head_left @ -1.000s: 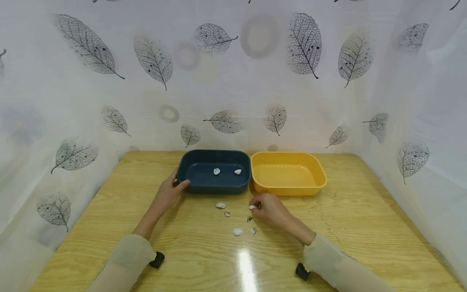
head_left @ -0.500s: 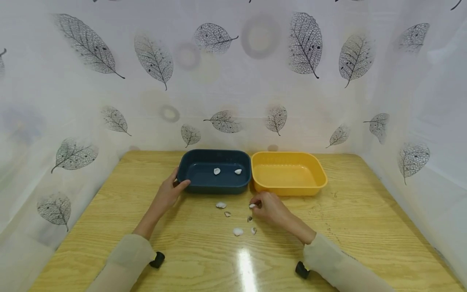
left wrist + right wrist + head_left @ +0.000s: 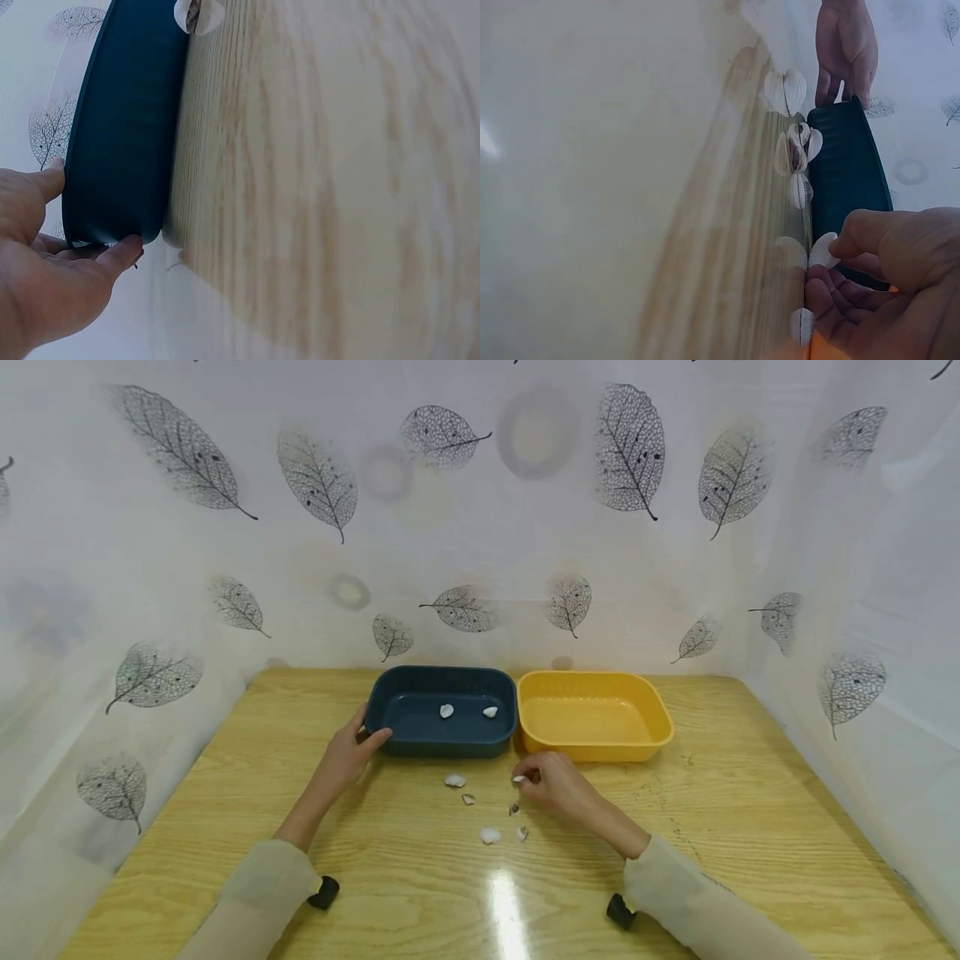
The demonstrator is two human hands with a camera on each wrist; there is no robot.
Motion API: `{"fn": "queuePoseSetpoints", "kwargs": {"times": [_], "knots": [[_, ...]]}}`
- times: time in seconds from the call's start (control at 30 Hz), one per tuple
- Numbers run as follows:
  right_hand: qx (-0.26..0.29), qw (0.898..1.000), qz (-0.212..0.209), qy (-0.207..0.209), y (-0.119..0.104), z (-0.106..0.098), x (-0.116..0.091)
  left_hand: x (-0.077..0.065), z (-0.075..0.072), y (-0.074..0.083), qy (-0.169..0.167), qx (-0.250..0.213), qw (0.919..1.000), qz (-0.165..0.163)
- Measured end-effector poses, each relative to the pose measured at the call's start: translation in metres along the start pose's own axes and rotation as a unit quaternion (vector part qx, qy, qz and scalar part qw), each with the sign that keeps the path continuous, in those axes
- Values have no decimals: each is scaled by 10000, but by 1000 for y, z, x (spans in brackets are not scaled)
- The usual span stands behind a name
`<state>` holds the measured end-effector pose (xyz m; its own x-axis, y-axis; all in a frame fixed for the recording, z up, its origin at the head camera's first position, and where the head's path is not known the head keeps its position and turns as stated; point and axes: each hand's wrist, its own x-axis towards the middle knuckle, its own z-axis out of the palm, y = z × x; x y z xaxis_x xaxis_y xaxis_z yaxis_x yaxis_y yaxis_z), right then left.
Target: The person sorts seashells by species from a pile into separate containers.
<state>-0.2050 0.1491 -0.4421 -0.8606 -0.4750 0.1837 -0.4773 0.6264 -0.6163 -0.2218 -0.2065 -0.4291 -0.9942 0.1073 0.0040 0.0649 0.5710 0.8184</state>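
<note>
My left hand [image 3: 347, 757] grips the left end of a dark blue basin [image 3: 442, 749], thumb at the front rim and fingers along the side wall. The left wrist view shows this hand at the corner of the basin [image 3: 124, 127]. Between thumb and fingertips my right hand [image 3: 561, 789] pinches a small white seashell [image 3: 518, 779], in front of the gap between the basins. In the right wrist view the pinched seashell [image 3: 823, 250] is held close over the table. Two white shells, one a rounded shell [image 3: 446, 712], lie inside the blue basin.
A yellow basin [image 3: 592, 752] stands right beside the blue one. Several shells lie on the wooden table [image 3: 405, 877] before them, among them a white shell [image 3: 490, 836], a ridged shell [image 3: 454, 781] and a small dark shell [image 3: 513, 809]. A leaf-patterned cloth [image 3: 480, 543] hangs behind.
The pinched seashell has risen slightly and tilted in my right hand's fingertips. My left hand and both basins keep their places.
</note>
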Motion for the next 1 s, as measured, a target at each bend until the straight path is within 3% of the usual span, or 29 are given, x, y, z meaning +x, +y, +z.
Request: {"fn": "queuePoseSetpoints", "kwargs": {"times": [0.5,0.8,1.0], "knots": [[92,9998,10,203,-1,-1,-2,1,0,-1,-19,-26,10000,37],[1246,9917,274,163,-15,-13,-1,0,0,0,-43,-66,10000,22],[1826,9826,147,322,-26,-23,5,0,0,0,-8,-109,9999,52]]}}
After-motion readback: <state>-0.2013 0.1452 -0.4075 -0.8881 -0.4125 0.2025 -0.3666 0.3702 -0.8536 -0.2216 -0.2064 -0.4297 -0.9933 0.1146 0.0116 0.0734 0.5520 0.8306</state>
